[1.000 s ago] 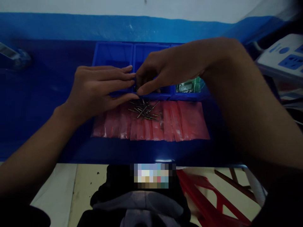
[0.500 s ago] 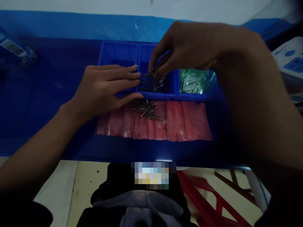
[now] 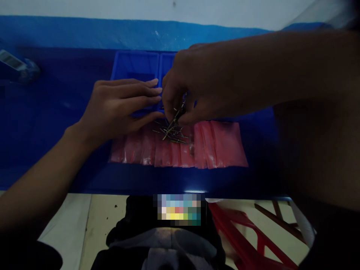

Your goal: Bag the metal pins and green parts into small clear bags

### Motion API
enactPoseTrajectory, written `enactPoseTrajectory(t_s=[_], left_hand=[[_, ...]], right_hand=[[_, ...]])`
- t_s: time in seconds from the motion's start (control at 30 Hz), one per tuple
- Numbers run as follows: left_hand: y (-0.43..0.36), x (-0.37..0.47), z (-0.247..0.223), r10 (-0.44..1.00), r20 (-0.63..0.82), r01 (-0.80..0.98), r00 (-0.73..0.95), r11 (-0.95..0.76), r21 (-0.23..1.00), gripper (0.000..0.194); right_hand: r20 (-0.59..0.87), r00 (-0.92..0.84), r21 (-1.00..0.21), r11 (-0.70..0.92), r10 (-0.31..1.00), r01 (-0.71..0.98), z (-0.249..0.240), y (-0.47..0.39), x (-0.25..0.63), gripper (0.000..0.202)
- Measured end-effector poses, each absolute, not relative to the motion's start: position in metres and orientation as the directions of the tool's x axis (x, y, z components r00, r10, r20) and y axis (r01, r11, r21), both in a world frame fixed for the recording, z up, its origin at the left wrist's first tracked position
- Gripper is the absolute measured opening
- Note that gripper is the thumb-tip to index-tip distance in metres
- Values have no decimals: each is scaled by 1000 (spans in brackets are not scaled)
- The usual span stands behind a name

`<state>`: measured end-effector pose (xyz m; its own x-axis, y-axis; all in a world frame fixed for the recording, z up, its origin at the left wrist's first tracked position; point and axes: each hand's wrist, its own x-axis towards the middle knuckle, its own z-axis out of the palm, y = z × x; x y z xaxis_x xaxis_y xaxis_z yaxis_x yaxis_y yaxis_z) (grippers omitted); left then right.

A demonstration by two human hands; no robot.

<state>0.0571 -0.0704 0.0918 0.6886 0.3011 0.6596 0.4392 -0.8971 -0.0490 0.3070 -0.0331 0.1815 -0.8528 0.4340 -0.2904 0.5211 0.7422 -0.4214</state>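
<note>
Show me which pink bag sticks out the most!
The rightmost pink bag: its wide face shows, while the other pink bags show only narrower strips.

A workbench-like spot, shown by blue bins (image 3: 136, 62), small metal parts (image 3: 171, 133) and pink bags (image 3: 227, 144).

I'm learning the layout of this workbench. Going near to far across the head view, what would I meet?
Red plastic chair → row of pink plastic bags → blue plastic bins → blue lower band of the wall → white upper part of the wall.
</note>
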Motion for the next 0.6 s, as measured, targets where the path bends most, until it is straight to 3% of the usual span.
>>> enactPoseTrajectory(t_s=[0.37, 0.47, 0.6], left_hand=[[-70, 58, 89, 278, 674, 459, 685, -883, -102, 25], [-72, 59, 90, 294, 664, 472, 687, -876, -101, 30], [-73, 57, 92, 307, 628, 467, 715, -879, -102, 35]], right_hand=[[-100, -951, -490, 817, 292, 302, 194, -26, 317, 22], [-41, -929, -417, 838, 368, 351, 197, -23, 322, 19], [7, -784, -212, 767, 620, 605, 183, -20, 316, 24]])
